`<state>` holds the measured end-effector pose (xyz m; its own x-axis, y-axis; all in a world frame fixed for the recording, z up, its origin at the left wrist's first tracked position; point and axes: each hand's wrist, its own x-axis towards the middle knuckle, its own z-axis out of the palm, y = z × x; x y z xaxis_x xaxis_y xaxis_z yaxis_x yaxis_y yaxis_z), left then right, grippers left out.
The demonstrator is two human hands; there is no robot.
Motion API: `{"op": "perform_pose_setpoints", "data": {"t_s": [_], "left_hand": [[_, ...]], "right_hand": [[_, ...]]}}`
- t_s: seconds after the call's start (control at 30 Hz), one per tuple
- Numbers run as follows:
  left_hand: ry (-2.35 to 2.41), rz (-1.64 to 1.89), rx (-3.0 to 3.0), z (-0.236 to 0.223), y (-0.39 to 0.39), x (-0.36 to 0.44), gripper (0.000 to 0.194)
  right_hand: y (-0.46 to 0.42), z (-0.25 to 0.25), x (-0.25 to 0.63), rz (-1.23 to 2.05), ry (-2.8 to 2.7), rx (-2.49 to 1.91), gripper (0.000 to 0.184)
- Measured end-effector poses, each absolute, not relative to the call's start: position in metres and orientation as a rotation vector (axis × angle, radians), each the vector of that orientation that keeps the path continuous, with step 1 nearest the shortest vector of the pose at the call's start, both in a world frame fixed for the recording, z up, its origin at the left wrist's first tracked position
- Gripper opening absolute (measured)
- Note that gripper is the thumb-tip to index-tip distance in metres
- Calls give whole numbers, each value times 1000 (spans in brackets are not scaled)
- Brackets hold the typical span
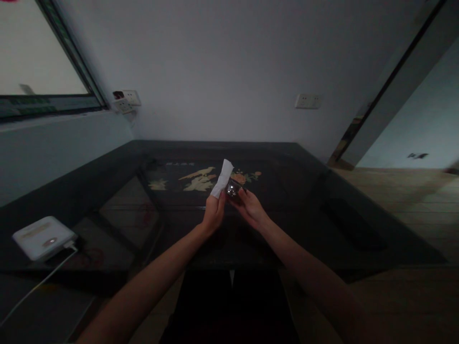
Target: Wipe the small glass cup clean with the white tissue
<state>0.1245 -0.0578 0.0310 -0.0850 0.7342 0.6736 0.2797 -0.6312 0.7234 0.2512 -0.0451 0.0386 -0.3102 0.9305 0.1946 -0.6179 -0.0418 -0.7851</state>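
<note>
White strip [222,179] looks matt and soft, like paper. Small rounded object [233,189] is dark and glossy with sharp highlights — glass, metal or plastic, cannot tell. Tabletop [290,191] is smooth, glossy, glass-like; it gives mirror reflections. White box [41,236] appears smooth plastic, low sheen — its cable [39,283] likewise plastic-looking. Wall [215,71] reads matt, paint-like. Wall socket [309,101]: smooth plastic. Floor [405,191] resembles wood planks.

- Left: room along the surface [168,224] up to the white box [45,236] and cord [39,283].
- Right: a dark flat thing [353,224] is in the way.
- Back: wall [215,86].
</note>
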Motion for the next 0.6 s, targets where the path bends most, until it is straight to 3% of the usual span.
{"op": "perform_pose_setpoints", "data": {"t_s": [0.43,0.6], "left_hand": [[896,1653,2466,37,-62,126,49],[1064,1661,2256,34,-56,125,46]], "right_hand": [[-43,41,254,1560,-918,-470,45],[-44,41,253,1557,-907,-495,46]]}}
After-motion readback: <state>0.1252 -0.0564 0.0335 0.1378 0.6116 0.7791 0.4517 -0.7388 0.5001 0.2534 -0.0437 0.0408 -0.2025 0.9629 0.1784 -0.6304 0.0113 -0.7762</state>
